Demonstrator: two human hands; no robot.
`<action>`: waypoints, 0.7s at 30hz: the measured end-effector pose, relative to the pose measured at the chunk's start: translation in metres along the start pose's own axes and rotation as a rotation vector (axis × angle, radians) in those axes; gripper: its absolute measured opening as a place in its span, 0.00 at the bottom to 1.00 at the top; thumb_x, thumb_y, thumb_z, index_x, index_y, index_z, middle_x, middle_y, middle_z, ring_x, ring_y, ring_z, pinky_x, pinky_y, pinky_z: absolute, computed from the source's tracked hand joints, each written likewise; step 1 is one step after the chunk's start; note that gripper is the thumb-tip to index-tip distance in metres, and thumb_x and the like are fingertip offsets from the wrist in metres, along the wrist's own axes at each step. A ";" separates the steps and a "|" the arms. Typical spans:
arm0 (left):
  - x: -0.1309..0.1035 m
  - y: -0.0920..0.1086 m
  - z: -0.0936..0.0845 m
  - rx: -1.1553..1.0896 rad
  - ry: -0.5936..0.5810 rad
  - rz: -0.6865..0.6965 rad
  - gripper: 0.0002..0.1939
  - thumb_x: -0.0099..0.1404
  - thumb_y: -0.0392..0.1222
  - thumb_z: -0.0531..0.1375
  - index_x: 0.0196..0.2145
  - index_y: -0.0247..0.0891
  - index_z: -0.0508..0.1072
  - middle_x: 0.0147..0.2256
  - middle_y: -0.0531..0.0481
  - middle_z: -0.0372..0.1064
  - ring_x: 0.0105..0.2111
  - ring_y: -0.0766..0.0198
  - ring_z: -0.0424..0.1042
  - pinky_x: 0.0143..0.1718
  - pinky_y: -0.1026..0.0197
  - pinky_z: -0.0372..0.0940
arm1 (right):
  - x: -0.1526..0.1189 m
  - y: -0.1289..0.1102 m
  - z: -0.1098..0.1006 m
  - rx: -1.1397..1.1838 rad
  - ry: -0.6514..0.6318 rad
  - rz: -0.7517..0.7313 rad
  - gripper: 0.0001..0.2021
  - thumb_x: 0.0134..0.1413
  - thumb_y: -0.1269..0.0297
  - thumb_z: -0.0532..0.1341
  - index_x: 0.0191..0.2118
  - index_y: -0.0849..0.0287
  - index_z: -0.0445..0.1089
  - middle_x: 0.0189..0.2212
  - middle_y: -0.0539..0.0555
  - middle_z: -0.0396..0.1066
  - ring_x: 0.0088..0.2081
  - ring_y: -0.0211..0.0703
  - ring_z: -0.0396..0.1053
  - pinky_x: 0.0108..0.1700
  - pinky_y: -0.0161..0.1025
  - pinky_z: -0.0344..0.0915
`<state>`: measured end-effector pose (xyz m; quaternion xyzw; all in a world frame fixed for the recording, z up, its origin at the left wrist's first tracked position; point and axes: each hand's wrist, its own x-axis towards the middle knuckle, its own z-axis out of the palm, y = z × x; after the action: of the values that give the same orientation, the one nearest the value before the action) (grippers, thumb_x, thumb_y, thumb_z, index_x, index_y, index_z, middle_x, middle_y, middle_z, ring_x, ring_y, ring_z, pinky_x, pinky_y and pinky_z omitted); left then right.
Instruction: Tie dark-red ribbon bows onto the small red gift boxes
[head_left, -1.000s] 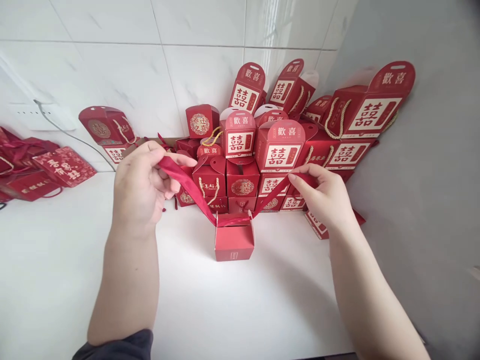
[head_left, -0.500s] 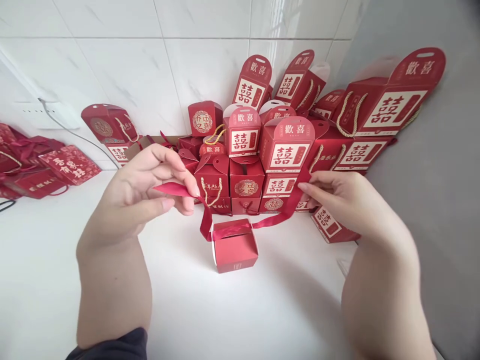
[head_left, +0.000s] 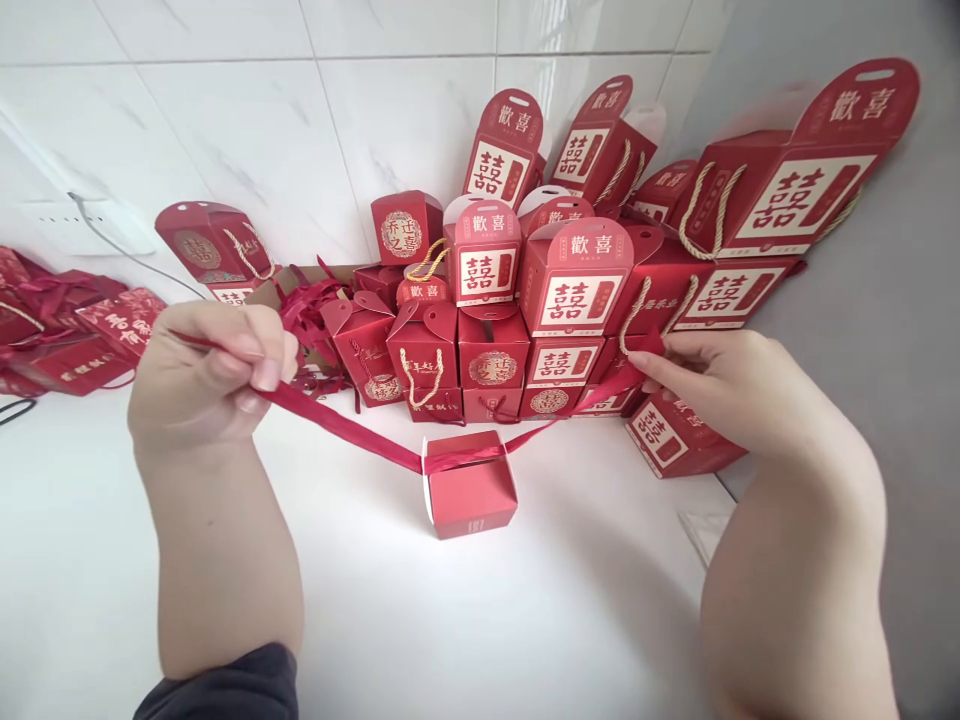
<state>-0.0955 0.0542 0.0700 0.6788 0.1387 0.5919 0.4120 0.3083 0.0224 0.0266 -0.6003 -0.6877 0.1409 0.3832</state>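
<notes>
A small red box sits on the white table, its top flaps folded in with a narrow gap between them. Through it runs a red ribbon, coming out at both sides near the top. My left hand is closed on the ribbon's left end, which stretches in a nearly straight line to the box. On the other side, my right hand pinches the right end between thumb and fingers. That length rises from the box towards the stacked boxes. Both hands are above the table, apart from the box.
Stacked red gift boxes with gold cord handles stand behind, against the tiled wall. An open carton of red ribbons is behind my left hand. More red packages lie at far left, near a socket with a cable.
My left hand has moved left and closed its fingers on the ribbon, pulling the slack left side taut. My right hand has shifted slightly right with its end. The box stays in place.
</notes>
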 end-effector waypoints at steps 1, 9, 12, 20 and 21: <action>0.002 -0.003 -0.007 -0.061 0.000 -0.028 0.17 0.44 0.43 0.76 0.15 0.37 0.71 0.10 0.58 0.57 0.04 0.77 0.48 0.03 0.72 0.46 | 0.000 0.001 0.000 -0.056 -0.037 0.014 0.20 0.56 0.51 0.65 0.20 0.55 0.66 0.15 0.48 0.64 0.17 0.38 0.56 0.22 0.39 0.51; 0.002 -0.011 -0.011 0.113 0.092 -0.073 0.15 0.51 0.48 0.73 0.30 0.39 0.74 0.15 0.56 0.68 0.05 0.72 0.57 0.04 0.72 0.51 | 0.002 0.015 0.005 -0.175 -0.244 0.052 0.26 0.58 0.43 0.59 0.17 0.56 0.62 0.16 0.51 0.66 0.16 0.39 0.59 0.20 0.40 0.52; 0.000 -0.009 -0.009 0.190 -0.089 -0.166 0.21 0.51 0.39 0.74 0.41 0.34 0.74 0.23 0.46 0.75 0.15 0.63 0.72 0.12 0.68 0.66 | 0.006 0.021 0.012 -0.375 -0.136 0.156 0.19 0.58 0.48 0.60 0.24 0.56 0.70 0.21 0.55 0.70 0.20 0.45 0.64 0.22 0.41 0.55; -0.011 0.001 -0.014 0.207 -0.283 -0.254 0.16 0.53 0.31 0.69 0.41 0.34 0.78 0.32 0.36 0.77 0.26 0.51 0.78 0.20 0.58 0.75 | 0.010 -0.011 0.050 -0.038 -0.534 -0.251 0.11 0.60 0.57 0.60 0.45 0.53 0.73 0.45 0.54 0.74 0.45 0.48 0.72 0.47 0.41 0.65; -0.012 0.002 -0.013 0.176 -0.262 -0.260 0.15 0.53 0.32 0.69 0.40 0.33 0.78 0.30 0.35 0.77 0.25 0.50 0.78 0.19 0.57 0.74 | 0.011 -0.013 0.058 0.020 -0.656 -0.264 0.13 0.58 0.56 0.61 0.46 0.52 0.73 0.46 0.53 0.74 0.46 0.48 0.72 0.47 0.40 0.65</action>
<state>-0.1108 0.0499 0.0625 0.7596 0.2218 0.4260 0.4386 0.2588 0.0455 0.0002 -0.4254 -0.8444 0.2821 0.1627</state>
